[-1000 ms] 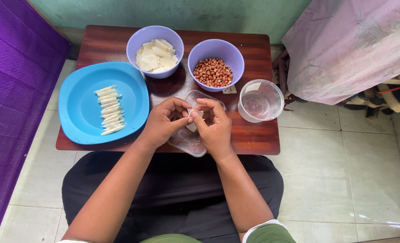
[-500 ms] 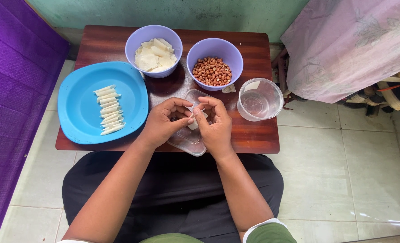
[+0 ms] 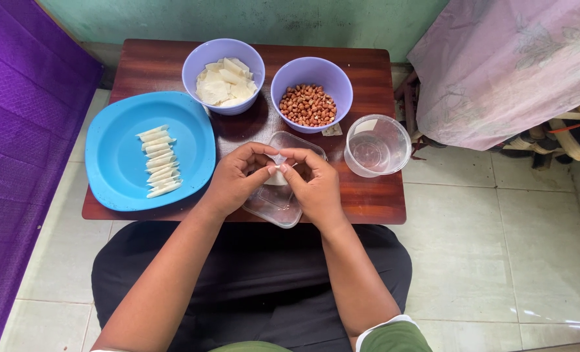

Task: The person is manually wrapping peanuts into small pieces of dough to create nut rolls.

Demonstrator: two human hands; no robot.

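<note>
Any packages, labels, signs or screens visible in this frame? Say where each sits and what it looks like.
No labels, signs or screens show; only plain containers.
Clear round tub: table's right end, see-through, lidless.
Clear rectangular tray: front edge, under both hands, see-through.
Small pale scrap: beside the peanut bowl; too small to tell if printed.

Left hand and right hand now sit slightly nearer the table's front edge, fingertips pinching the pale wrapper piece more tightly than before.
</note>
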